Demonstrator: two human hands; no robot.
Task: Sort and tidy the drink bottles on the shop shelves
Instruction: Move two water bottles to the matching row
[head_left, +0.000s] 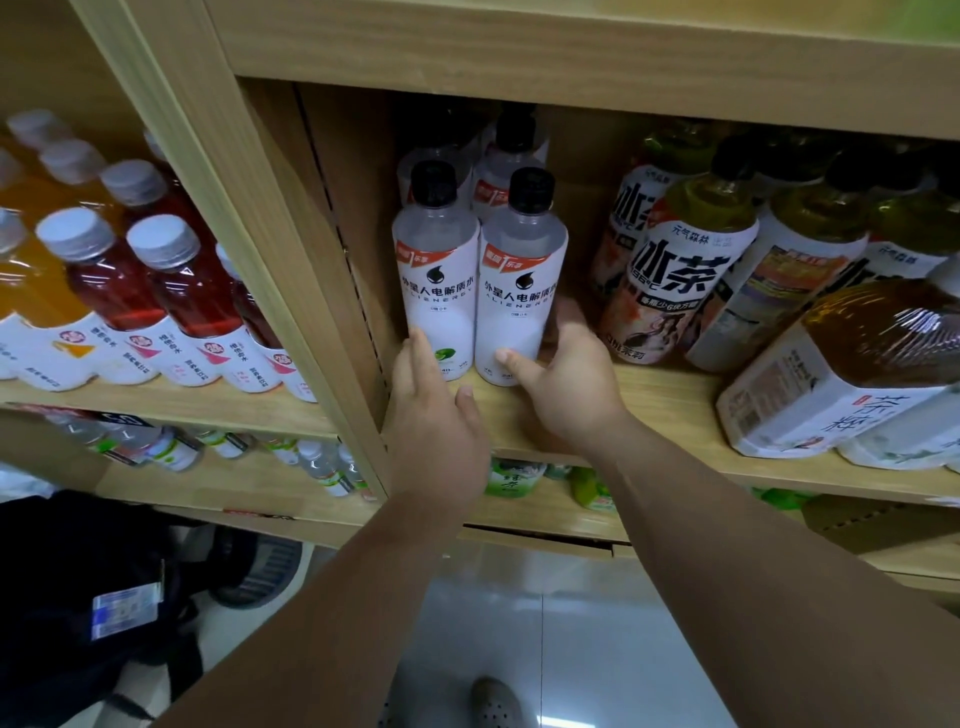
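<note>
Two white-labelled, black-capped electrolyte water bottles stand upright side by side at the left end of a wooden shelf (660, 395). My left hand (434, 410) rests on the shelf edge, fingertips touching the base of the left bottle (435, 270). My right hand (561, 374) wraps around the lower part of the right bottle (521, 291), thumb on its front and fingers behind it. Two more bottles of the same kind (506, 156) stand behind them in shadow.
Large iced-tea bottles (685, 260) crowd the shelf to the right, and one brown tea bottle (852, 364) leans at the front edge. Red and orange drinks (171, 291) fill the left bay past a wooden upright (270, 218). Lower shelves hold green-labelled bottles (511, 475).
</note>
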